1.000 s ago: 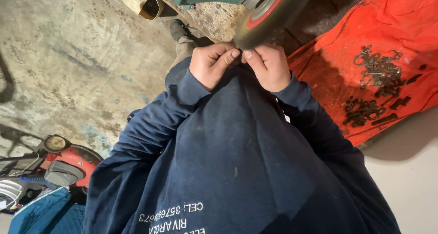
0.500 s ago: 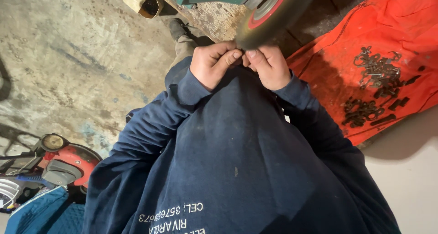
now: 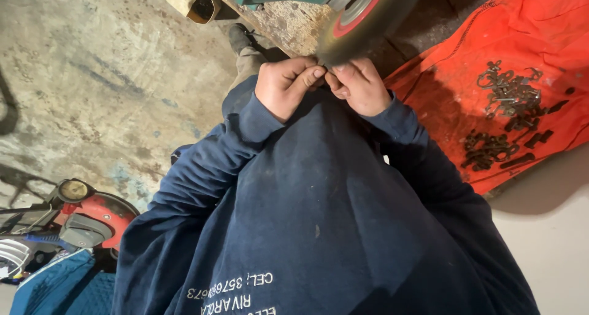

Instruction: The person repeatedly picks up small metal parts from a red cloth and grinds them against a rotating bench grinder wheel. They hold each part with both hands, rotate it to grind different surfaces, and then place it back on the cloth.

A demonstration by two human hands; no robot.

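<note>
Sweatshirt: your dark blue sweatshirt (image 3: 319,229) fills the near half of the view and hides your lap; its pale lettering runs off the bottom edge.
Left hand: your left hand (image 3: 285,88) is curled closed, thumb and forefinger pinched at the edge of the wheel.
Right hand: your right hand (image 3: 359,86) is closed too, its fingertips meeting those of the left.
Held piece: something small sits between both pinches, touching the wheel's rim — too hidden by your fingers to make out.
Wheel: the grey wheel (image 3: 368,14) with a red ring is blurred and cut off by the top edge.
Orange cloth: to your right, an orange cloth (image 3: 527,32) carries a scatter of small dark metal parts (image 3: 506,115).
Floor: stained concrete floor (image 3: 92,75) lies to your left — a red machine (image 3: 92,213) is partly cropped at the lower corner.
</note>
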